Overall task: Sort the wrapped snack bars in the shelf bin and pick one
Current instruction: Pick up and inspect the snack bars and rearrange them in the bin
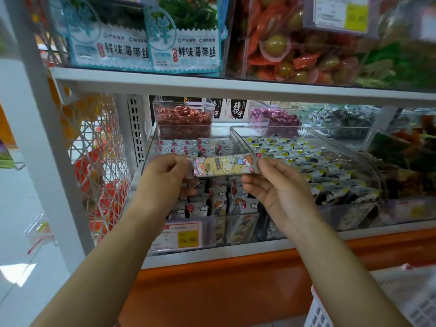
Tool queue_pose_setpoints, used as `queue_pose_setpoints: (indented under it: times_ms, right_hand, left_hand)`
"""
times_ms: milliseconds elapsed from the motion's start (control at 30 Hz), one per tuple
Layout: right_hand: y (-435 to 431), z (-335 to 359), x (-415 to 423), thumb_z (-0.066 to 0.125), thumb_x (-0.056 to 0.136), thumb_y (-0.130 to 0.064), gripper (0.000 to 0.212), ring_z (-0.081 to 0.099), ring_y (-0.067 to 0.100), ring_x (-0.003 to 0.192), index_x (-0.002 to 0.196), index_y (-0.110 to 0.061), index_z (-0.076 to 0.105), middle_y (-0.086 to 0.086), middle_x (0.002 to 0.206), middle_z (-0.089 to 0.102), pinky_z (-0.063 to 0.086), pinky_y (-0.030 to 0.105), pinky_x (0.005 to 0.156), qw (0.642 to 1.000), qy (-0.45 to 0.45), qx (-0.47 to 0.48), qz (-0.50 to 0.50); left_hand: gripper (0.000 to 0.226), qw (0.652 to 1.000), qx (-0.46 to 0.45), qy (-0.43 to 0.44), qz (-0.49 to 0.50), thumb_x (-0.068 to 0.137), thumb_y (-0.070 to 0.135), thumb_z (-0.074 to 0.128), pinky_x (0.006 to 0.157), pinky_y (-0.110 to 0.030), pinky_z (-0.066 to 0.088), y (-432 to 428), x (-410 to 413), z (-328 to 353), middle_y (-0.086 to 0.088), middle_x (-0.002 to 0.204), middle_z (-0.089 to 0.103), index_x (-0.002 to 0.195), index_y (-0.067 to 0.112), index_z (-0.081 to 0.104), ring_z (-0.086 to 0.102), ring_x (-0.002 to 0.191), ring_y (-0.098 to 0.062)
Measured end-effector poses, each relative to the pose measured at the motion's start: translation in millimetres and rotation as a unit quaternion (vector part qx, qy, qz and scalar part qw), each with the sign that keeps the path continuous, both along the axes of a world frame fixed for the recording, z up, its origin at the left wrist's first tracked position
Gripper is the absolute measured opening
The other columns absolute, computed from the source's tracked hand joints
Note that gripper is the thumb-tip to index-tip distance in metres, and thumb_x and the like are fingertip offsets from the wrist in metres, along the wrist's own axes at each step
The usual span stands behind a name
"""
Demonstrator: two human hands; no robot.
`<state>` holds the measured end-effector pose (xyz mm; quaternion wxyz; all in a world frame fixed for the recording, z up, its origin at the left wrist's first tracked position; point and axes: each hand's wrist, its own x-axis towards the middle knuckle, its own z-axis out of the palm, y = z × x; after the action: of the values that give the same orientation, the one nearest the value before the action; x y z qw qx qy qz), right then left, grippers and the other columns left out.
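both hands, left hand (168, 168) and right hand (273, 185), pinch one snack bar (224, 165) by its ends above the bin (151, 147); fingertip hold only, wrapper could slip and fall back in.

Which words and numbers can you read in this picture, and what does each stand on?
"鲜味海带丝": both seaweed packs.
"15.80": lower price tag.
"碎银子": card at the back.
Bar, pinched by left hand and right hand: lettering unreadable.
Upper price tag: blurred.
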<state>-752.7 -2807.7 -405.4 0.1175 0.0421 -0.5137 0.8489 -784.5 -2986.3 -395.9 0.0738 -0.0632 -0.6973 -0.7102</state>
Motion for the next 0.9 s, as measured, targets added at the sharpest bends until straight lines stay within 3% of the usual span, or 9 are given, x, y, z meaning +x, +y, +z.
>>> queue_pose_setpoints:
  times_ms: [100, 200, 267, 433, 500, 600, 733, 833, 900]
  right_hand:
    - [0, 1, 0, 0.058, 0.075, -0.014, 0.021, 0.069, 0.016, 0.062, 0.09, 0.0, 0.063, 0.011, 0.072, 0.071, 0.055, 0.021, 0.052, 0.998, -0.019, -0.043, 0.037]
    - [1, 1, 0, 0.057, 0.078, -0.011, 0.015, 0.069, 0.016, 0.06, 0.088, 0.0, 0.06, 0.009, 0.066, 0.069, 0.054, 0.02, 0.05, 0.994, -0.036, -0.085, 0.05]
    - [2, 0, 0, 0.052, 0.087, -0.008, 0.008, 0.069, 0.017, 0.06, 0.087, -0.002, 0.058, 0.008, 0.065, 0.069, 0.055, 0.021, 0.051, 0.997, -0.03, -0.062, 0.031]
    - [5, 1, 2, 0.054, 0.088, -0.012, 0.014, 0.07, 0.026, 0.068, 0.098, -0.01, 0.064, -0.001, 0.078, 0.069, 0.056, 0.027, 0.055, 0.998, 0.023, 0.045, -0.032]
    - [8, 1, 2, 0.054, 0.089, -0.008, 0.015, 0.07, 0.028, 0.07, 0.099, -0.009, 0.065, -0.004, 0.074, 0.067, 0.056, 0.027, 0.057, 0.995, 0.032, 0.078, -0.045]
    - [11, 1, 2, 0.052, 0.09, -0.001, 0.017, 0.071, 0.027, 0.069, 0.097, -0.009, 0.065, -0.005, 0.067, 0.065, 0.056, 0.025, 0.056, 0.995, 0.043, 0.089, -0.032]
    - [12, -2, 2, 0.053, 0.089, 0.005, 0.024, 0.069, 0.021, 0.067, 0.091, -0.014, 0.067, 0.002, 0.083, 0.064, 0.058, 0.03, 0.06, 0.982, 0.068, 0.158, -0.08]
    - [12, -2, 1, 0.052, 0.089, 0.006, 0.028, 0.067, 0.024, 0.075, 0.086, -0.016, 0.068, 0.012, 0.092, 0.06, 0.058, 0.034, 0.065, 0.98, 0.079, 0.169, -0.073]
    - [10, -1, 1, 0.053, 0.09, -0.002, 0.023, 0.062, 0.038, 0.088, 0.08, -0.017, 0.067, 0.025, 0.097, 0.054, 0.058, 0.034, 0.067, 0.985, 0.074, 0.148, -0.041]
  left_hand:
    - [0.029, 1.0, 0.008, 0.015, 0.009, 0.095, 0.01, 0.046, 0.05, -0.018, 0.05, 1, 1, -1, -0.001, 0.065, 0.054, 0.067, 0.008, 0.05, 0.057, 0.051, -0.005]
    - [0.026, 0.99, 0.127, -0.037, -0.043, 0.096, 0.01, 0.045, 0.049, -0.017, 0.048, 1, 2, 1, -0.002, 0.06, 0.052, 0.071, 0.007, 0.053, 0.053, 0.051, -0.008]
    - [0.025, 0.975, 0.193, -0.071, -0.08, 0.096, 0.009, 0.045, 0.048, -0.016, 0.048, 1, 4, 1, -0.001, 0.059, 0.051, 0.073, 0.008, 0.055, 0.051, 0.051, -0.009]
    - [0.022, 0.991, 0.098, -0.014, -0.091, 0.094, 0.012, 0.05, 0.056, -0.018, 0.051, -1, 4, -1, -0.001, 0.064, 0.054, 0.073, 0.007, 0.058, 0.058, 0.058, -0.012]
    - [0.019, 0.992, 0.082, -0.007, -0.098, 0.092, 0.014, 0.053, 0.058, -0.019, 0.052, -2, 5, -1, 0.002, 0.064, 0.057, 0.077, 0.009, 0.062, 0.061, 0.061, -0.011]
    - [0.024, 0.983, 0.138, -0.034, -0.118, 0.092, 0.011, 0.052, 0.052, -0.018, 0.05, -4, 6, 0, 0.001, 0.06, 0.055, 0.069, 0.012, 0.06, 0.059, 0.055, -0.01]
    - [0.014, 0.964, 0.195, -0.088, -0.155, 0.085, 0.019, 0.058, 0.051, -0.022, 0.053, -5, 5, 2, -0.002, 0.062, 0.06, 0.074, 0.011, 0.061, 0.06, 0.053, -0.012]
    - [0.019, 0.974, 0.136, -0.07, -0.169, 0.074, 0.026, 0.063, 0.057, -0.022, 0.054, -5, 4, 0, -0.005, 0.073, 0.064, 0.08, 0.008, 0.062, 0.062, 0.061, -0.013]
    - [0.014, 0.982, 0.093, -0.049, -0.155, 0.077, 0.022, 0.063, 0.061, -0.021, 0.054, -6, 4, -2, -0.007, 0.08, 0.063, 0.08, 0.009, 0.061, 0.063, 0.068, -0.013]
